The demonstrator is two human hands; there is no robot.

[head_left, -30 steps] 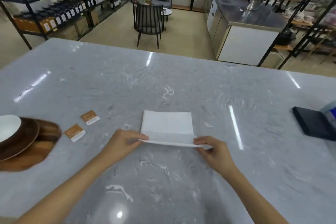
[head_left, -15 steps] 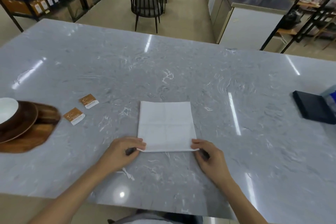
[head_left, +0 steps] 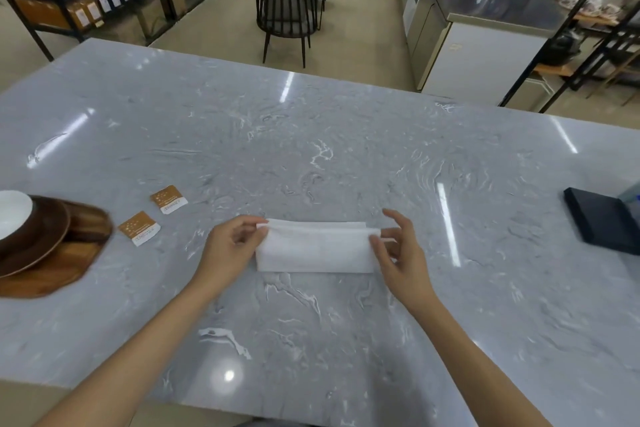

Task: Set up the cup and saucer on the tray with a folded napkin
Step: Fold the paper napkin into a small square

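Note:
A white napkin (head_left: 315, 250) lies folded into a long band in the middle of the grey marble table. My left hand (head_left: 230, 246) pinches its upper left corner. My right hand (head_left: 398, 250) pinches its right end, with the other fingers spread. At the far left a wooden tray (head_left: 52, 270) carries a dark brown saucer (head_left: 41, 236) with a white cup (head_left: 12, 211) on it, cut off by the frame edge.
Two orange and white sachets (head_left: 169, 199) (head_left: 139, 228) lie between the tray and the napkin. A dark flat box (head_left: 602, 218) sits at the right edge. Beyond the table stand a black chair (head_left: 285, 15), a counter (head_left: 485, 31) and shelving.
The near edge of the flat napkin was lifted and brought over to the far edge, so the square is now a folded band. Both hands moved away from me with it.

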